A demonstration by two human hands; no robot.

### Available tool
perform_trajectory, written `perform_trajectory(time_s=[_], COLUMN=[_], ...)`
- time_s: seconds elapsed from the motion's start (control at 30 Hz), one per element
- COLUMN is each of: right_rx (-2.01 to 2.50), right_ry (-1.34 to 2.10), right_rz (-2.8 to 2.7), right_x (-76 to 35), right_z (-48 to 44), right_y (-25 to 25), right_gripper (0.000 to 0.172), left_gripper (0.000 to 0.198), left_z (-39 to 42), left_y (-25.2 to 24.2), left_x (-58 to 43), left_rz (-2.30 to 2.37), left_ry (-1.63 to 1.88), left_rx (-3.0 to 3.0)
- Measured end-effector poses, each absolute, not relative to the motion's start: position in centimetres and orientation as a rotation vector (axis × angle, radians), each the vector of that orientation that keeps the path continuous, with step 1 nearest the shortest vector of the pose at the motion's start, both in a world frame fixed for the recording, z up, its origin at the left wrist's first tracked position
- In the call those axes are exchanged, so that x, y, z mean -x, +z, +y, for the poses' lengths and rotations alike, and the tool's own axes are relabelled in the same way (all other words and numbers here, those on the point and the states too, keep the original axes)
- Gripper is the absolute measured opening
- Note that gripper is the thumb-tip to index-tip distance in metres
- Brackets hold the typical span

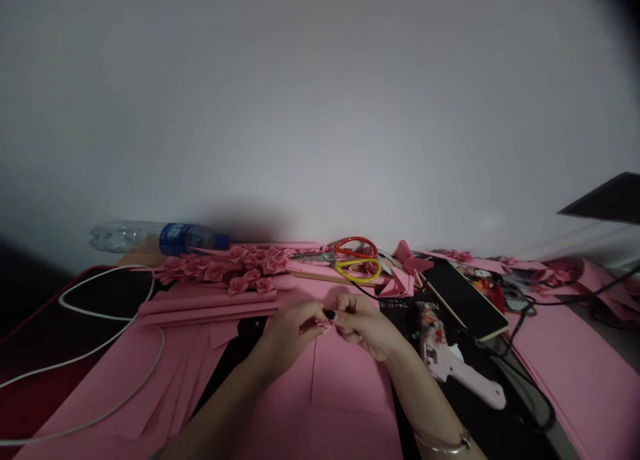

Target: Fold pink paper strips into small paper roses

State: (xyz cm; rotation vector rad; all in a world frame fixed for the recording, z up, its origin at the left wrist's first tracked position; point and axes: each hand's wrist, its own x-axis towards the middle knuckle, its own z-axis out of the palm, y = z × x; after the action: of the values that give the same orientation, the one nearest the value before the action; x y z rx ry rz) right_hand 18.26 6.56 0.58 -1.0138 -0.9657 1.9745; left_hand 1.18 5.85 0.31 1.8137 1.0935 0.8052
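Observation:
My left hand (299,323) and my right hand (367,325) meet above a large pink paper sheet (285,407). Between their fingertips they pinch a small folded piece of pink paper (326,325), mostly covered by the fingers. Under my right hand lies a smaller pink rectangle of paper (350,377). Just beyond the hands rest scissors (357,260) with one red and one yellow handle. Pink paper roses (225,267) are heaped behind my left hand. To the right of my right hand lies a white glue gun (463,373).
A plastic bottle (150,237) lies against the wall. Rolled pink paper (210,310) and cut strips (175,380) are at the left, crossed by a white cable (107,340). A phone (467,300), black cords (520,327) and stacked pink paper (580,367) occupy the right.

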Motion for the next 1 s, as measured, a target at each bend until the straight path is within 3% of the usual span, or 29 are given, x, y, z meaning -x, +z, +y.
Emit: perform_trajectory(time_s=[0.33,0.5,0.67,1.0], right_rx=[1.013,0.984,0.97,1.053], right_ry=[2.002,1.906,1.759,1.853], right_rz=[-0.958,-0.953,-1.011,-1.028], right_x=[-18.3,-18.2,-17.7,-18.0], right_z=[6.5,6.6,6.8,6.6], right_y=[0.8,0.5,0.1,0.2], right_gripper=[0.039,0.037,0.031,0.039], left_gripper=[0.014,0.002,0.011,0.005], left_z=[5.6,5.9,6.4,6.2], left_y=[0.5,-0.3,-0.7,-0.5], left_x=[-1.3,-1.6,-1.7,-1.2], left_rz=[1.046,1.023,1.049,1.027], left_ry=[0.81,0.912,0.985,0.903], left_rx=[-1.877,-1.527,-1.295,-1.515])
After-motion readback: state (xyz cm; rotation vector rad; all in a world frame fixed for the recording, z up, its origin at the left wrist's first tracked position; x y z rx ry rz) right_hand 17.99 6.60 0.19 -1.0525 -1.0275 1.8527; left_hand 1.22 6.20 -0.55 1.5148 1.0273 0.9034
